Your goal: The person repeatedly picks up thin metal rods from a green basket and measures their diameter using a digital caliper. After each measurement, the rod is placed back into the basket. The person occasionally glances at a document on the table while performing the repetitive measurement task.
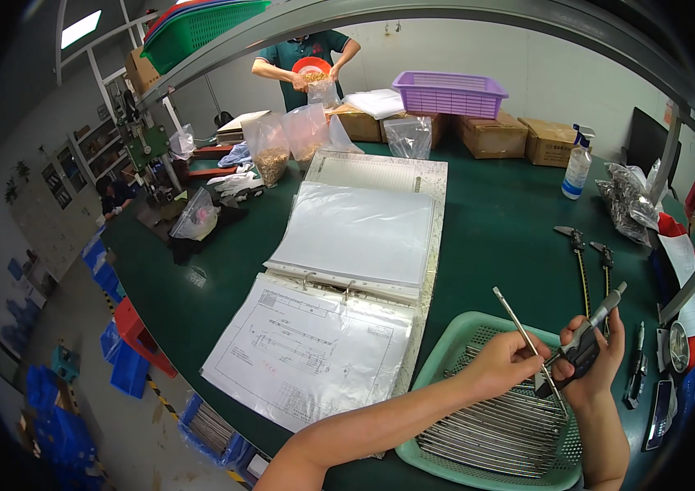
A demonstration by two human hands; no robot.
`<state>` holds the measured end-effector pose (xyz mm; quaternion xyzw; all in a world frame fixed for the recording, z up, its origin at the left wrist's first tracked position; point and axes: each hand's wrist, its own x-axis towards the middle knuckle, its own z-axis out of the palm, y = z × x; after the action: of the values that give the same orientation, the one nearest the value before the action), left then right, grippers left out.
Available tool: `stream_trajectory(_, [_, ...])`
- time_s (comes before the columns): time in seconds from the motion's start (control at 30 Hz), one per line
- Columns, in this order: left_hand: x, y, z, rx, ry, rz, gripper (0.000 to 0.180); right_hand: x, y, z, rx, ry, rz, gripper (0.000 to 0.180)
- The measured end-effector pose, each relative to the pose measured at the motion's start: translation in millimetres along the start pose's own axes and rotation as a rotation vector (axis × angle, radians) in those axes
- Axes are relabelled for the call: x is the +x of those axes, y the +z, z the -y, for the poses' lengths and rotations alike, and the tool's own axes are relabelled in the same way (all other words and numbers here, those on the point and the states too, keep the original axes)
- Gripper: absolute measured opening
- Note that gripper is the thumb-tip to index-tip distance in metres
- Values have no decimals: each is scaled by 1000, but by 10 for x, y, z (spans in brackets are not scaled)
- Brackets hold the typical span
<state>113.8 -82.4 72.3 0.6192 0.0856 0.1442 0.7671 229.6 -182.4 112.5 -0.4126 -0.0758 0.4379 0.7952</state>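
Silvery metal shows between your left hand's point(509, 360) thumb and fingers, which pinch a slender rod point(514, 318) slantwise above a pale green basket point(444, 349). Your right hand point(597, 372) curls its fingers around a dark-bodied micrometer point(584, 349), its grey barrel angled up and to the right. The rod sits right beside the micrometer's frame; whether the measuring faces touch it, I cannot tell. Beneath your hands, many similar rods point(486, 434) lie side by side in the basket. To your left, an open binder point(306, 352) displays a technical drawing on the green table point(494, 213); beyond your right hand lie two calipers point(577, 245).
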Motion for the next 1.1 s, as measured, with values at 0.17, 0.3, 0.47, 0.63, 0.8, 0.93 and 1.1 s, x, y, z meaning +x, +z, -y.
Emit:
stream_trajectory(0.17, [-21, -21, -2, 14, -16, -21, 21, 23, 10, -37, -1, 2, 9, 52])
stream_trajectory(0.3, [-13, -14, 22, 1, 5, -15, 21, 6, 17, -33, -2, -10, 2, 52])
stream_trajectory(0.47, [-1, -20, 22, -22, -17, -7, 20, 3, 28, -16, -8, 5, 1, 52])
stream_trajectory(0.63, [2, -17, 46, -49, -16, -32, 19, 20, 13, -21, -14, 9, 19, 52])
stream_trajectory(0.8, [-6, -16, 13, -32, -20, -20, 18, 24, 3, -24, -7, 7, 9, 52])
stream_trajectory(0.93, [-10, -29, 41, -34, -3, -37, 18, 23, 14, -35, -2, 12, 16, 52])
stream_trajectory(1.1, [-32, -10, -16, -33, 4, -32, 21, -9, -1, -6, 10, 5, 53, 53])
